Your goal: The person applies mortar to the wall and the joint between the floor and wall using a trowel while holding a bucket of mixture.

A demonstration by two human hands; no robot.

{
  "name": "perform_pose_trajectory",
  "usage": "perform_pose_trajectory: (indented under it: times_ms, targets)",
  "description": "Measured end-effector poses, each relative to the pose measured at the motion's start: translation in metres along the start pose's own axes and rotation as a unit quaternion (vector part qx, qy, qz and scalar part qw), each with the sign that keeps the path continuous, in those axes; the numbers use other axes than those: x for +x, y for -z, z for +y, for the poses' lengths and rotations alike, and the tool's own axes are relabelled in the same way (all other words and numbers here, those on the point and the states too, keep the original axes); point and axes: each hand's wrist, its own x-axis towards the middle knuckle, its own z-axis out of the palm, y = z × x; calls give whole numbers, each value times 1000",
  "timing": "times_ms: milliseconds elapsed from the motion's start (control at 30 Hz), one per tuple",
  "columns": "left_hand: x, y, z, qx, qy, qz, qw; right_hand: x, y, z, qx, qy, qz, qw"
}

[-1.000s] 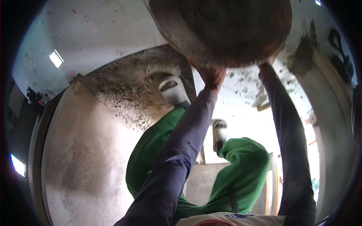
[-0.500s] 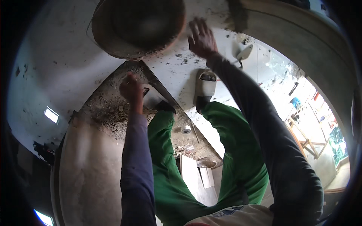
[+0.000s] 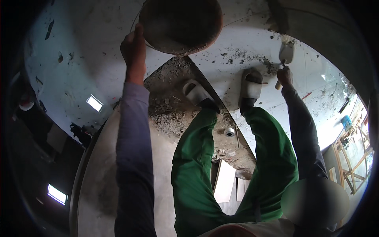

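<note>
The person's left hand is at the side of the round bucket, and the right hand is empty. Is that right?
Not quite: the right hand isn't empty. The head view shows it holding a trowel. The left hand is indeed at the side of the round bucket.

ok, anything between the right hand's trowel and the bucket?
Nothing visible blocks it: between the trowel in the right hand and the bucket lie only loose crumbs on the white panel.
</note>
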Motion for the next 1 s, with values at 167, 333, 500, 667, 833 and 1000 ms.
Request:
perform_pose_trajectory:
  times_ms: [167,333,500,667,833,1000]
  targets:
    - [-64,-1,67,-243,22,-90,966,-97,34,38,-157,93,-61,981]
    - [-118,-22,139,-185,-49,-57,980,-253,123,130,-160,11,-147,976]
    - [-206,29,122,-202,79,-54,975,-402,244,211,-29,-109,-167,979]
    - [-296,124,103,-267,141,-33,953,-491,355,215,44,-174,-108,978]
    - [-422,190,88,-352,272,-8,896,-517,418,146,-116,167,-73,976]
    - [-539,239,72,-453,344,131,812,-513,499,4,-33,503,64,861]
